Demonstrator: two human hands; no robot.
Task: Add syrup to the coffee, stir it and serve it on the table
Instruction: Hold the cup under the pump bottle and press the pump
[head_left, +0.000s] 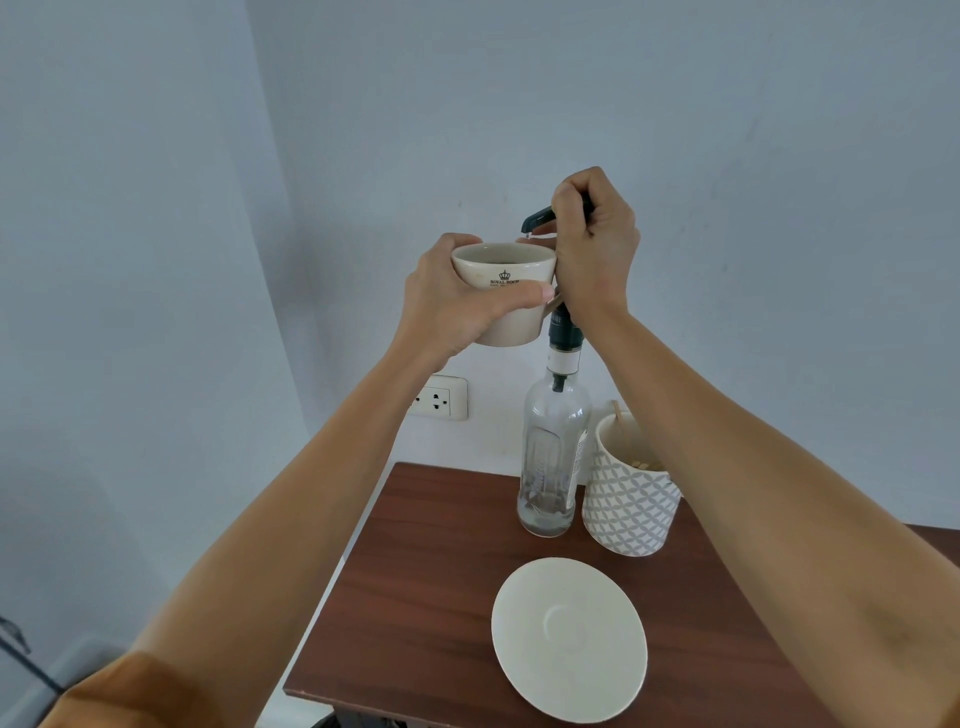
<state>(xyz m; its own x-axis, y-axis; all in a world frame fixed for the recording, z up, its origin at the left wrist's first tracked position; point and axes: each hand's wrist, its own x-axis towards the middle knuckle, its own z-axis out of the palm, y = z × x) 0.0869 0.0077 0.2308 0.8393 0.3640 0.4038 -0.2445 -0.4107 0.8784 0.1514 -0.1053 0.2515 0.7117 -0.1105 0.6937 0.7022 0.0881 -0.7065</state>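
**Syrup going in, stirring and serving still ahead**

My left hand wraps the cup, fingers behind it and thumb across the front below the printed crest, and holds it up in the air, well above the table. I keep its rim just under the spout of the pump. My right hand is curled over the pump head on the bottle, fist closed round it, pressing down as far as I can judge. A small drop hangs at the spout tip, right above the cup's rim.

So I judge I am in the first step: adding syrup. How much has gone in I cannot tell; the cup's inside looks dark, but the level is hidden from me. The bottle looks almost drained, only a little left at the bottom.

Left to do: stirring and serving. A stick stands in the patterned holder just beside the bottle, and the saucer waits bare near the table's front edge.
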